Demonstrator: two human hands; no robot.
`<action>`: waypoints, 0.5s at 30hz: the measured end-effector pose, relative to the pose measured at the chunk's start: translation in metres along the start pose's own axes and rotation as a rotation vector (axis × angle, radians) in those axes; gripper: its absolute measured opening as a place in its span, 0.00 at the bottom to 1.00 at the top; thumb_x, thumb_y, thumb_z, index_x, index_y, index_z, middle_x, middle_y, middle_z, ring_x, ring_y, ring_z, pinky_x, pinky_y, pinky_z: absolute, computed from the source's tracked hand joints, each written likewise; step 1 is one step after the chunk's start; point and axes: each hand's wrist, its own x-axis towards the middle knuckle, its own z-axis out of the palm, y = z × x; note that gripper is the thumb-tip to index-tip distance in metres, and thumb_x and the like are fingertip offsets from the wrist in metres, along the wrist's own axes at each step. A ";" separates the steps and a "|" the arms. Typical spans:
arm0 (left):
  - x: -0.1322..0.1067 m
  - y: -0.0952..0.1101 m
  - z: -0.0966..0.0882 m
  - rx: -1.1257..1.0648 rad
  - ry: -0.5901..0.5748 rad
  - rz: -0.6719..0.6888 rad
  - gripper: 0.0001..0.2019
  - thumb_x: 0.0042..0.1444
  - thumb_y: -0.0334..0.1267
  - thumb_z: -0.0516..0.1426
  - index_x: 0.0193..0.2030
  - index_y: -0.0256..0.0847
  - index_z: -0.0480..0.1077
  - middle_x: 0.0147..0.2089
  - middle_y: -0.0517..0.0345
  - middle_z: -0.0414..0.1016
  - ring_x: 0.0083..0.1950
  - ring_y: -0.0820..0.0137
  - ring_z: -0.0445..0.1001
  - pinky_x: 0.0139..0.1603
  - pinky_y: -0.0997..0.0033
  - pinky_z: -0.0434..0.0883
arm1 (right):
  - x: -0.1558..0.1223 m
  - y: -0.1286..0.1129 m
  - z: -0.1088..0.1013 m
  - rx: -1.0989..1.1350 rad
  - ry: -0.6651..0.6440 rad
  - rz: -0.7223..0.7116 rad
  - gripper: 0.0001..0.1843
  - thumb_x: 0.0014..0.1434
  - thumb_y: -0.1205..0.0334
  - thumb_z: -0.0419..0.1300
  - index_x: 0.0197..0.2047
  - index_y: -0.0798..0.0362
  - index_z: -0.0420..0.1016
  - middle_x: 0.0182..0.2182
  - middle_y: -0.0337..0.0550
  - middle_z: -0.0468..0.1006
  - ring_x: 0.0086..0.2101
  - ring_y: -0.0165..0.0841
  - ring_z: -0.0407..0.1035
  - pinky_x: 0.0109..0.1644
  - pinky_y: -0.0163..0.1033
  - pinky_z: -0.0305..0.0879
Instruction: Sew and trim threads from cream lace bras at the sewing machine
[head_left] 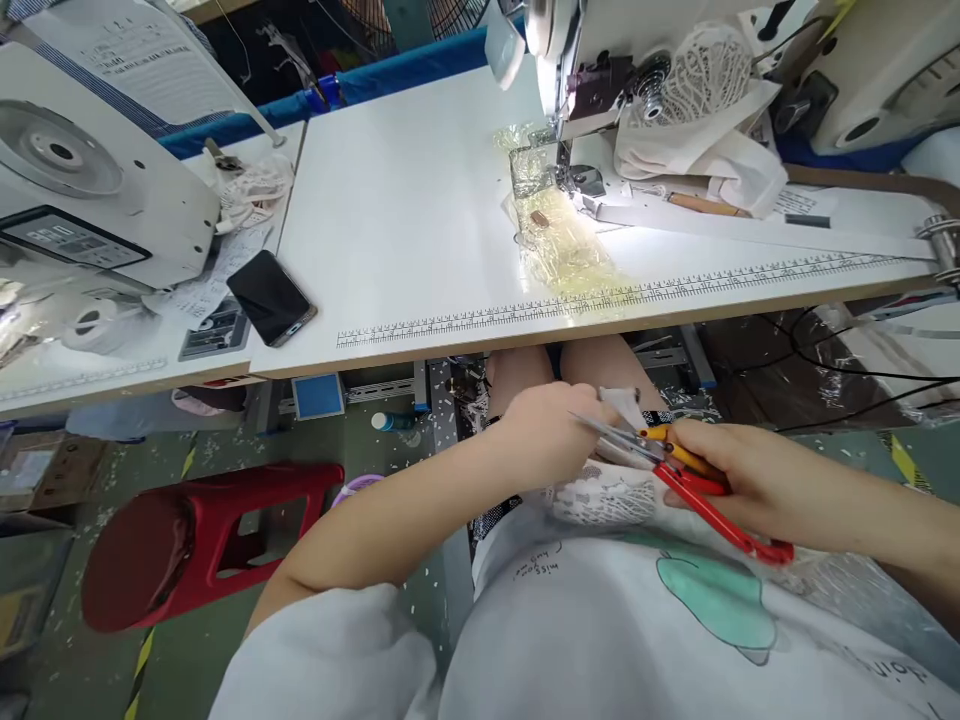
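Above my lap, my right hand grips a pair of scissors with red handles. Yellow-orange handle parts also show by its fingers; whether they belong to a second tool I cannot tell. The metal blades point left, close to my left hand. That hand is closed, its fingertips mostly hidden, at the edge of a white lace fabric piece lying across my lap. A small white flap of cloth sticks up between the two hands.
The white sewing table has a printed ruler along its front edge. On it are a sewing machine, a black phone, and bundled white lace fabric. A red stool stands on the floor at left.
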 end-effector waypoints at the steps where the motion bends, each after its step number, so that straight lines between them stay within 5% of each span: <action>1: -0.004 -0.002 -0.007 0.023 0.039 -0.002 0.07 0.45 0.24 0.52 0.26 0.39 0.66 0.32 0.56 0.65 0.36 0.67 0.66 0.30 0.71 0.60 | 0.000 0.002 -0.001 0.018 0.019 -0.009 0.15 0.55 0.60 0.52 0.25 0.49 0.46 0.20 0.33 0.58 0.20 0.27 0.51 0.22 0.33 0.47; 4: -0.013 -0.008 -0.019 -0.172 0.176 -0.047 0.10 0.43 0.21 0.48 0.27 0.39 0.65 0.34 0.56 0.66 0.35 0.69 0.65 0.30 0.71 0.60 | -0.004 0.007 -0.007 0.065 0.080 -0.064 0.14 0.56 0.60 0.52 0.25 0.49 0.48 0.20 0.33 0.58 0.21 0.28 0.52 0.23 0.33 0.49; 8: -0.010 -0.015 -0.016 -1.065 0.206 -0.158 0.07 0.41 0.24 0.46 0.25 0.39 0.60 0.28 0.60 0.66 0.25 0.77 0.61 0.25 0.76 0.58 | -0.007 0.010 -0.016 -0.009 0.195 -0.143 0.11 0.59 0.63 0.50 0.27 0.49 0.52 0.21 0.35 0.60 0.22 0.29 0.53 0.24 0.33 0.50; 10: -0.005 -0.019 -0.015 -1.222 0.238 -0.167 0.06 0.41 0.25 0.46 0.24 0.39 0.58 0.27 0.60 0.66 0.24 0.77 0.62 0.25 0.76 0.59 | -0.006 0.012 -0.021 -0.071 0.278 -0.132 0.10 0.58 0.63 0.50 0.27 0.49 0.51 0.20 0.34 0.60 0.21 0.29 0.53 0.23 0.33 0.51; 12: -0.003 -0.022 -0.019 -0.966 0.361 -0.128 0.07 0.43 0.26 0.46 0.26 0.39 0.61 0.28 0.58 0.67 0.29 0.74 0.64 0.30 0.73 0.62 | -0.006 0.015 -0.025 -0.124 0.380 -0.122 0.12 0.56 0.62 0.51 0.27 0.48 0.49 0.19 0.33 0.60 0.19 0.29 0.53 0.21 0.33 0.50; 15: -0.005 -0.025 -0.029 -0.261 0.562 -0.089 0.09 0.47 0.26 0.46 0.29 0.38 0.65 0.33 0.53 0.69 0.36 0.67 0.66 0.38 0.66 0.63 | -0.007 0.015 -0.027 -0.167 0.481 -0.129 0.10 0.55 0.63 0.50 0.28 0.48 0.49 0.17 0.31 0.60 0.17 0.28 0.54 0.19 0.33 0.50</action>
